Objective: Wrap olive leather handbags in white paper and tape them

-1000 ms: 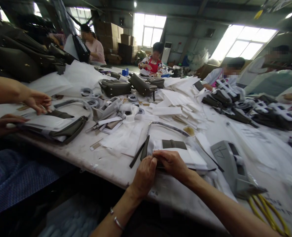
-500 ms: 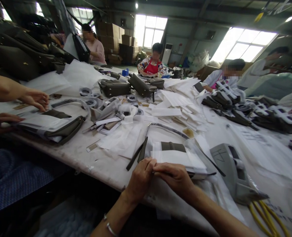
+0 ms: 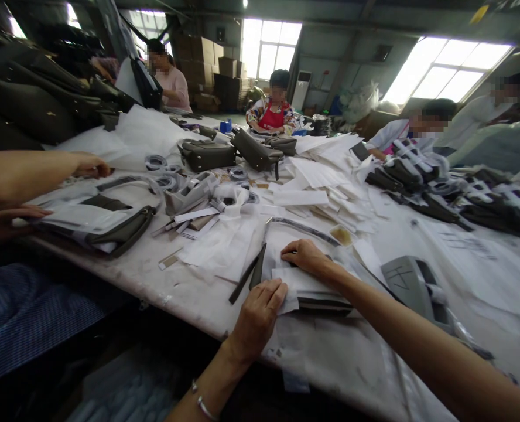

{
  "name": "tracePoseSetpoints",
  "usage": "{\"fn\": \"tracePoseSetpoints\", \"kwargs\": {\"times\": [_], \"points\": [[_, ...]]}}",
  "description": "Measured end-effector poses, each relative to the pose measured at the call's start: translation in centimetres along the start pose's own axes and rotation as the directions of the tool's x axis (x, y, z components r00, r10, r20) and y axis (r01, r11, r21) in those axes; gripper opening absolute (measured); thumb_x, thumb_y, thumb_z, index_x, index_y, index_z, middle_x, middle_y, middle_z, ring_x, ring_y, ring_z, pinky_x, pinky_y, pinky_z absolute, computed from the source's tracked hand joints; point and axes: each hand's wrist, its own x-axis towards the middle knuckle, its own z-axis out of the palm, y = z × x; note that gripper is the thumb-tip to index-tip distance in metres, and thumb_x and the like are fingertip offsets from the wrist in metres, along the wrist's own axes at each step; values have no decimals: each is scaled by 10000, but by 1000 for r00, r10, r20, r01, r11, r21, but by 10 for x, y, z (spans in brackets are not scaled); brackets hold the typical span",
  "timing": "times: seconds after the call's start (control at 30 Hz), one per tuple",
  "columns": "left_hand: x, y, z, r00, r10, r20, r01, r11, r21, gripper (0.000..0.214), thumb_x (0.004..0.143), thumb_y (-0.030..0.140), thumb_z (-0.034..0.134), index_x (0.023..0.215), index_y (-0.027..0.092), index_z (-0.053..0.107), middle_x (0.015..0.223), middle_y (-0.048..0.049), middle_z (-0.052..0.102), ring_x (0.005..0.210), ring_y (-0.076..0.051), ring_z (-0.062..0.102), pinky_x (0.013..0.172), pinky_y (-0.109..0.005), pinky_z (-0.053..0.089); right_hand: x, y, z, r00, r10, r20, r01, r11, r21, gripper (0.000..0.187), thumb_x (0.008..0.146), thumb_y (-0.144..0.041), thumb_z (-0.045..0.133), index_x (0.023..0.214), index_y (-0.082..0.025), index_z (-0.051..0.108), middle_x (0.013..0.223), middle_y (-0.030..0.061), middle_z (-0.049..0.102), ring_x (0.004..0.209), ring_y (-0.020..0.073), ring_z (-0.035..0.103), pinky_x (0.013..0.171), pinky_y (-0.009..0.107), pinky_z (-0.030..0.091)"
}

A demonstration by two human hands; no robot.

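Observation:
A flat olive-grey bag [image 3: 325, 302] wrapped in white paper [image 3: 304, 281] lies near the table's front edge. My left hand [image 3: 260, 313] pinches the near left corner of that paper, fingers curled. My right hand [image 3: 306, 256] rests on the far left part of the wrapped bag, fingers bent and pressing down on the paper. A dark strap [image 3: 251, 272] sticks out to the left of the bag.
A co-worker's hands [image 3: 88, 166] work on another paper-wrapped bag [image 3: 110, 225] at the left. A grey tape dispenser [image 3: 411, 287] stands to my right. Loose paper sheets [image 3: 312, 176], tape rolls [image 3: 155, 162] and finished bags [image 3: 207, 155] cover the white table [image 3: 172, 281]; several people sit around it.
My right hand left my left hand at the near edge and moved forward onto the far side of the wrapped bag. The co-worker's upper hand reached farther across the table.

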Motion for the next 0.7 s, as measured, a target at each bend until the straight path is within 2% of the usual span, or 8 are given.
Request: {"fn": "tracePoseSetpoints", "kwargs": {"times": [0.17, 0.3, 0.37, 0.47, 0.53, 0.57, 0.63, 0.7], "points": [[-1, -1, 2, 1000, 16, 6, -16, 1000, -4, 369, 959, 58, 372, 1263, 136, 567, 1172, -113, 669, 1097, -211, 613, 972, -370, 547, 0, -1, 5, 998, -60, 2, 60, 994, -87, 198, 855, -234, 634, 972, -221, 793, 1014, 64, 774, 969, 251, 710, 901, 322, 502], [-3, -1, 4, 1000, 12, 6, -12, 1000, 17, 372, 934, 24, 385, 1217, 153, 588, 1144, -109, 671, 1085, -211, 612, 967, -379, 546, -10, -2, 7, 995, -76, -59, 65, 984, -165, 245, 895, -246, 614, 1100, -196, 740, 1114, 93, 744, 1050, 251, 677, 938, 324, 471], [-3, -1, 4, 1000, 6, 13, -6, 1000, 23, 379, 926, 16, 387, 1216, 156, 586, 1143, -112, 670, 1088, -214, 612, 964, -386, 548, -12, -5, 7, 997, -48, -66, 36, 984, -173, 244, 888, -236, 629, 1112, -196, 719, 1079, 88, 749, 1007, 245, 683, 893, 318, 480], [-2, 0, 2, 1000, 13, 25, -13, 1000, 25, 380, 924, 19, 393, 1230, 147, 579, 1156, -121, 667, 1099, -223, 613, 957, -397, 555, -9, -10, 5, 1000, -10, -14, 7, 986, -166, 200, 855, -202, 665, 1046, -203, 725, 976, 74, 761, 915, 247, 695, 825, 318, 493], [-1, 0, 1, 999, 26, 23, -26, 999, 19, 389, 923, 13, 392, 1239, 148, 574, 1162, -122, 667, 1124, -224, 610, 961, -398, 556, -9, -14, 0, 1000, -13, 9, 15, 986, -165, 177, 842, -180, 676, 1005, -215, 735, 961, 67, 762, 910, 247, 695, 839, 323, 492], [-1, -1, 1, 999, 32, 17, -32, 999, 16, 398, 921, 6, 390, 1243, 152, 572, 1163, -120, 667, 1156, -226, 602, 973, -404, 552, -13, -17, -3, 999, -34, -13, 31, 987, -160, 175, 841, -171, 675, 998, -218, 738, 978, 67, 761, 931, 246, 691, 867, 331, 488], [-1, -1, 3, 999, 49, 6, -49, 999, 15, 417, 915, -11, 387, 1249, 162, 567, 1168, -113, 667, 1258, -245, 553, 1024, -446, 524, -33, -25, -7, 984, -114, -137, 97, 987, -125, 168, 863, -175, 656, 1005, -222, 734, 1023, 70, 752, 987, 242, 677, 933, 354, 472], [-1, -2, 4, 998, 68, -3, -68, 998, 17, 417, 912, -19, 392, 1244, 166, 565, 1173, -103, 666, 1340, -268, 487, 1071, -497, 484, -70, -33, -6, 930, -218, -297, 206, 976, -70, 141, 907, -212, 616, 993, -229, 727, 1013, 68, 745, 990, 229, 670, 947, 369, 476]]}}
